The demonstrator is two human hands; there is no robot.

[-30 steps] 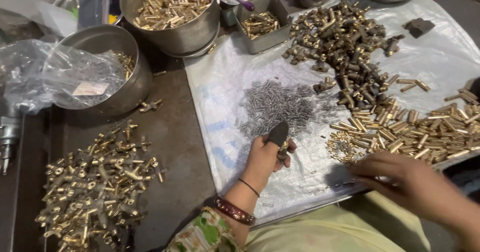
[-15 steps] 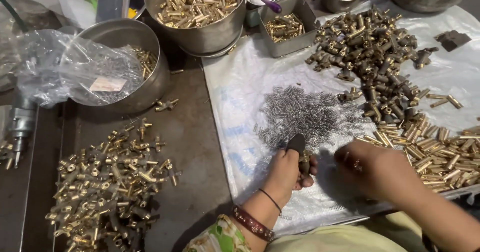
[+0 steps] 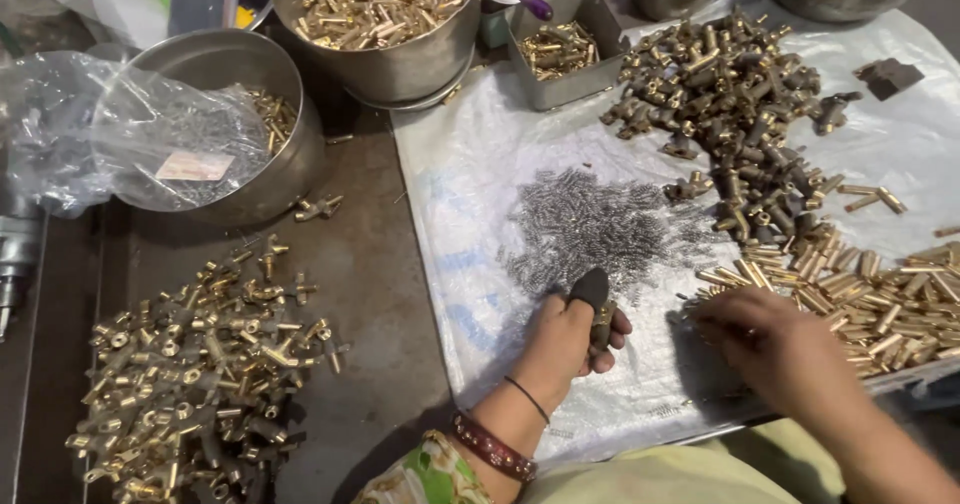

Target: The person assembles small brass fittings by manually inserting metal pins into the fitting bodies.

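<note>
Left hand is closed round a small brass fitting, thumb capped in a dark guard, parked right at the 6 o'clock edge of the springs so they're an easy grab. Right hand is curled, fingertips down on the sheet at the near end of the brass pins; can't tell if it's pinching one. Darker fittings sit at 1 o'clock, and another heap on the counter at 9.

Left hand curled into a loose fist, thumb capped; right hand lowered palm-down, fingers bent.
</note>
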